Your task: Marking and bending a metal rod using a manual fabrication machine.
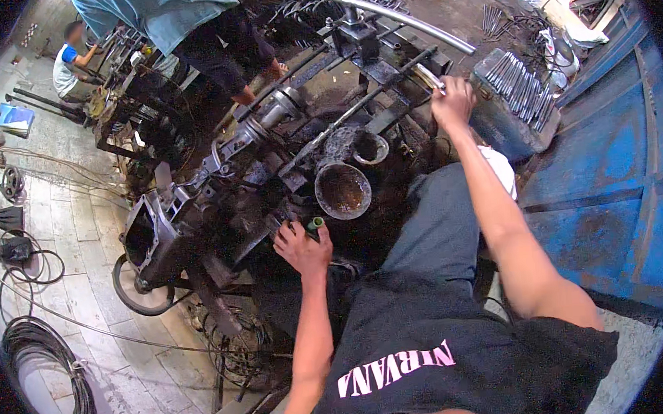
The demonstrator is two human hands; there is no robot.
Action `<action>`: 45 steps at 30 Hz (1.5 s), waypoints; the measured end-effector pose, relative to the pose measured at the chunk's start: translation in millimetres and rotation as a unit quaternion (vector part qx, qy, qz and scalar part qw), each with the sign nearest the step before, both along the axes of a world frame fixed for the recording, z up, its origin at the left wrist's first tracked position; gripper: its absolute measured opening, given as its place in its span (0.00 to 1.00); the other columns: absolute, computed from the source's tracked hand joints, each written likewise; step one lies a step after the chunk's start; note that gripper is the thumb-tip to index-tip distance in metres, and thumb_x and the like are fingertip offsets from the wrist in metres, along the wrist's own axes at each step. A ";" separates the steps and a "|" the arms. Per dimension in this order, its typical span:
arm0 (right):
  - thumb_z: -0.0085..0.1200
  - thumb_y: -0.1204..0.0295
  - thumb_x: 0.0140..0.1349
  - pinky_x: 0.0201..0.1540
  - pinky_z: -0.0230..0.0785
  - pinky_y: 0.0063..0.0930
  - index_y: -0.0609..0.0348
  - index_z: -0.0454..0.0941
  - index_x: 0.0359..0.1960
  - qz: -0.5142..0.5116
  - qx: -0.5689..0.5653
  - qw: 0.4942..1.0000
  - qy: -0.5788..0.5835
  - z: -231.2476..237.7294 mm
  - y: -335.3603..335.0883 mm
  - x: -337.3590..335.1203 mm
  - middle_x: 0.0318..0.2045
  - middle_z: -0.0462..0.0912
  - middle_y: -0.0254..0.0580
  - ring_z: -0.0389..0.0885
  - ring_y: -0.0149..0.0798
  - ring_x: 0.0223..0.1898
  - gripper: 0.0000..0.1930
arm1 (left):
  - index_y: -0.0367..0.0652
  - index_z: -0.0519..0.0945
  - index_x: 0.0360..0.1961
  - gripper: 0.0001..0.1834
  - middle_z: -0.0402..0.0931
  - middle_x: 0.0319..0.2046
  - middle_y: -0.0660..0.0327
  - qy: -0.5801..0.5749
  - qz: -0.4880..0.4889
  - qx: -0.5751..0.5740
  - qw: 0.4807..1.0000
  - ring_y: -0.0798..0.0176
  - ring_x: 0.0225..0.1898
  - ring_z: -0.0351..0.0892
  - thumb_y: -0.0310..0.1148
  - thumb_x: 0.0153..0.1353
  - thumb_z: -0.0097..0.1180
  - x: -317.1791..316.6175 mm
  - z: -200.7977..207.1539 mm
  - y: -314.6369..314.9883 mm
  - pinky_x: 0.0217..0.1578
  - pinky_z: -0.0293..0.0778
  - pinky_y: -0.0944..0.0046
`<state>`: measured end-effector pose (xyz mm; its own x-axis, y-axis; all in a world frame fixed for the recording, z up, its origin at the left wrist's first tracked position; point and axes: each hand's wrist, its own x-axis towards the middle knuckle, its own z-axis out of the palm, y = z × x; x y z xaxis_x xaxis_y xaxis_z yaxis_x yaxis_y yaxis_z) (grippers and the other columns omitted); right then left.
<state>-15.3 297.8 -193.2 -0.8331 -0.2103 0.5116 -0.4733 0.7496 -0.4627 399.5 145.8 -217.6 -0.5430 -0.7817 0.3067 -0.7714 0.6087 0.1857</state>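
In front of me stands a dark, greasy machine [224, 149] with parallel bars and a round spindle housing. My left hand [302, 247] is at its near side, fingers curled, with a short green tubular handle [316, 223] between thumb and forefinger. Where that handle leads is hidden. Over on the right, my right hand [453, 104] is closed round the end of a short shiny metal rod [428, 77], which points up and left among the machine's bars. Two grimy bowls [343, 191] sit between my hands; the nearer one contains brownish matter.
Many metal rods lie on a bench top [515, 136] to the right, beside a blue metal panel [594, 219]. A long bent tube [379, 10] arches across the back. A person in a blue shirt [168, 14] stands close behind the machine. Coiled cable [48, 381] lies on the left floor.
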 end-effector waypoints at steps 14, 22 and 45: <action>0.61 0.53 0.59 0.50 0.71 0.41 0.61 0.87 0.35 -0.009 -0.107 0.943 -0.315 -62.4 14.3 -108.0 0.39 0.86 0.57 0.84 0.49 0.45 0.20 | 0.34 0.80 0.44 0.32 0.72 0.54 0.44 -0.019 -0.002 -0.034 0.999 0.37 0.53 0.69 0.58 0.61 0.53 -2.0 -2.2 1.1 0.56 0.64 0.38; 0.57 0.68 0.65 0.19 0.70 0.27 0.60 0.76 0.35 0.114 -0.388 0.895 -0.191 44.5 50.3 28.5 0.22 0.81 0.38 0.80 0.27 0.20 0.08 | 0.34 0.81 0.46 0.33 0.71 0.54 0.44 -0.008 -0.002 -0.011 1.000 0.36 0.55 0.68 0.59 0.61 0.52 3.6 1.6 -1.4 0.58 0.63 0.36; 0.55 0.79 0.65 0.37 0.78 0.36 0.64 0.78 0.43 0.284 -0.328 0.900 -0.043 49.9 -128.4 87.1 0.33 0.86 0.52 0.88 0.45 0.35 0.06 | 0.44 0.83 0.43 0.24 0.72 0.53 0.48 -0.007 0.002 0.007 1.000 0.39 0.53 0.69 0.55 0.59 0.56 0.4 9.9 1.2 0.57 0.63 0.39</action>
